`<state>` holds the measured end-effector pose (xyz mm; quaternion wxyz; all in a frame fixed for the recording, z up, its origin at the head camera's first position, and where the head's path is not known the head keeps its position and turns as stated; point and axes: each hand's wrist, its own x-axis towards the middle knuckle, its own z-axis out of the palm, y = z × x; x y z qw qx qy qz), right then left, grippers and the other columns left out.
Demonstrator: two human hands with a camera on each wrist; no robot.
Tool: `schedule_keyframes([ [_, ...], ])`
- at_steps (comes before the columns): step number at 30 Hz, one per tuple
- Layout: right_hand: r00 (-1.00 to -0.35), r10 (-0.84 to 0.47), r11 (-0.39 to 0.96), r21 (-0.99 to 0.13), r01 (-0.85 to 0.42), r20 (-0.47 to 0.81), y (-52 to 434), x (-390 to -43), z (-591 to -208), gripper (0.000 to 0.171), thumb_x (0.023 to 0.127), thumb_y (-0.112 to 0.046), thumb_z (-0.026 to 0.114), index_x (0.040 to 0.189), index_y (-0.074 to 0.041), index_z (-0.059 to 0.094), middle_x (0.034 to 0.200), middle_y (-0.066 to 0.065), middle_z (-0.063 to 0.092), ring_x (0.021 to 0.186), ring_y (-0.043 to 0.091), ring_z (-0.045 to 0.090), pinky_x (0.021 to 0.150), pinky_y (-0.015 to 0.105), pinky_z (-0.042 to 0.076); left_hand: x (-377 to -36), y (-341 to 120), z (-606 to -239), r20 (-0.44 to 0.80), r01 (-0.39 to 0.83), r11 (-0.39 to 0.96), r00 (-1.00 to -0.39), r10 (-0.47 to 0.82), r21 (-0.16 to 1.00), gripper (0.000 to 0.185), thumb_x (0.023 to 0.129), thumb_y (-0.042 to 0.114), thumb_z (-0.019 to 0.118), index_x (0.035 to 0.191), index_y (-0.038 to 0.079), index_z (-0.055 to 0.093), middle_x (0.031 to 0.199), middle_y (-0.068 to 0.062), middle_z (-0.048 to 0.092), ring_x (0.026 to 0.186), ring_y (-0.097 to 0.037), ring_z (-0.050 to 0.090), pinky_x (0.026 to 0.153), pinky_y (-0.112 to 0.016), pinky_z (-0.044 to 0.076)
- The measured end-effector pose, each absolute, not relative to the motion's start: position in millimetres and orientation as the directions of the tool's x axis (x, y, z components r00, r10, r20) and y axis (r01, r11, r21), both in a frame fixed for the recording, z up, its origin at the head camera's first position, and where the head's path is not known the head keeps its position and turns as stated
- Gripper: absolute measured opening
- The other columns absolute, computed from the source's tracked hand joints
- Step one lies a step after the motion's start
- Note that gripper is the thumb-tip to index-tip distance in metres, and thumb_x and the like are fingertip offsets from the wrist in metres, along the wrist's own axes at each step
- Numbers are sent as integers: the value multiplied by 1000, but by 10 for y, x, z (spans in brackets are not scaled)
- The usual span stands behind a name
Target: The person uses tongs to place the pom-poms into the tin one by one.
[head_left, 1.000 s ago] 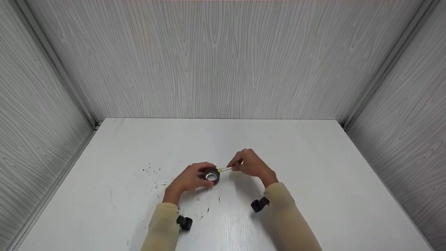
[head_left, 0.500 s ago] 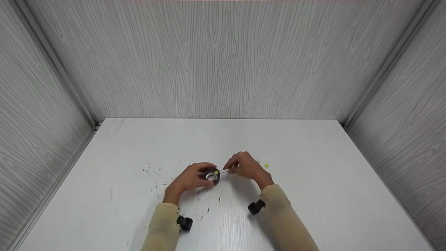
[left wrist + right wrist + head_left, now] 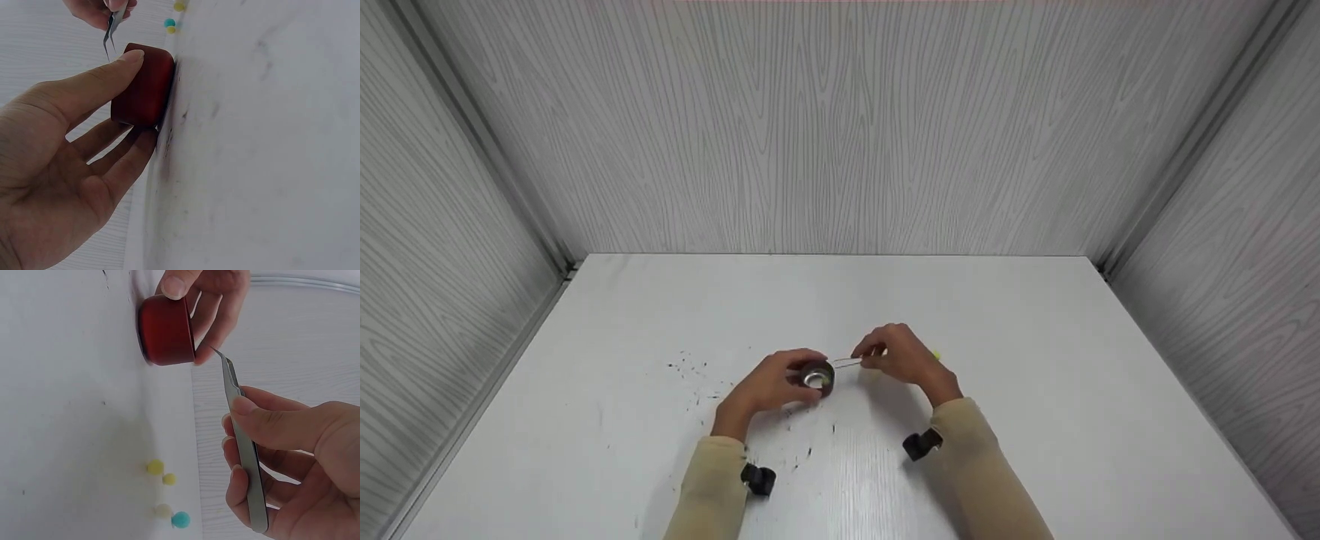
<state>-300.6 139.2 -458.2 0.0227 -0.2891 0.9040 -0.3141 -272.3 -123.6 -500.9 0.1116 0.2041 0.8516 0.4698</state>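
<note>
Gripping tweezers (image 3: pixel 243 455), right hand (image 3: pixel 292 455) hovers beside cup (image 3: pixel 167 330) rim.

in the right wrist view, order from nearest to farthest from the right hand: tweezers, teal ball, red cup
1. tweezers, gripped in the right hand itself.
2. teal ball, on the white table just left of the fingers, low in the frame.
3. red cup, at the top of the frame, beyond the tweezer tips, held by the left hand.
</note>
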Motion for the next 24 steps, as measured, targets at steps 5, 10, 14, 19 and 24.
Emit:
schedule_keyframes([
  [5, -845, -508, 626, -600, -497, 170, 1521, -3021, -4557, 16, 91, -3, 76, 103, -11, 83, 99, 5, 79, 92, 18, 68, 85, 35, 57, -2704, -1243, -4998, -13, 220, 470, -897, 443, 855, 59, 87, 15, 83, 142, 12, 61, 141, -13, 64, 135, -41, 58, 113, -57, 46],
  [10, -852, -490, 613, -621, -488, 186, 1627, -3048, -4524, 17, 90, -2, 76, 103, -10, 83, 99, 8, 79, 93, 23, 70, 85, 37, 58, -2689, -1248, -4983, -14, 216, 464, -896, 444, 859, 60, 88, 14, 83, 143, 11, 60, 142, -14, 63, 135, -42, 57, 113, -58, 46],
  [14, -868, -458, 619, -632, -466, 192, 1703, -3069, -4515, 17, 90, -1, 76, 102, -10, 83, 100, 8, 79, 94, 23, 70, 85, 36, 56, -2684, -1247, -4983, -7, 226, 464, -894, 448, 857, 59, 88, 14, 82, 142, 10, 60, 141, -14, 63, 135, -42, 57, 112, -58, 46],
  [19, -892, -408, 640, -636, -432, 196, 1809, -3095, -4521, 17, 89, -1, 77, 101, -10, 84, 97, 7, 80, 91, 20, 66, 84, 33, 50, -2682, -1248, -4991, 2, 236, 462, -892, 451, 855, 58, 88, 13, 82, 142, 10, 60, 141, -15, 63, 135, -43, 57, 112, -59, 46],
  [24, -903, -378, 663, -621, -417, 202, 1910, -3121, -4540, 18, 89, 2, 75, 103, -6, 83, 96, 9, 78, 90, 22, 65, 82, 34, 51, -2675, -1243, -4994, 8, 242, 465, -893, 450, 852, 57, 88, 12, 82, 141, 11, 61, 141, -15, 63, 134, -42, 57, 112, -59, 47],
])
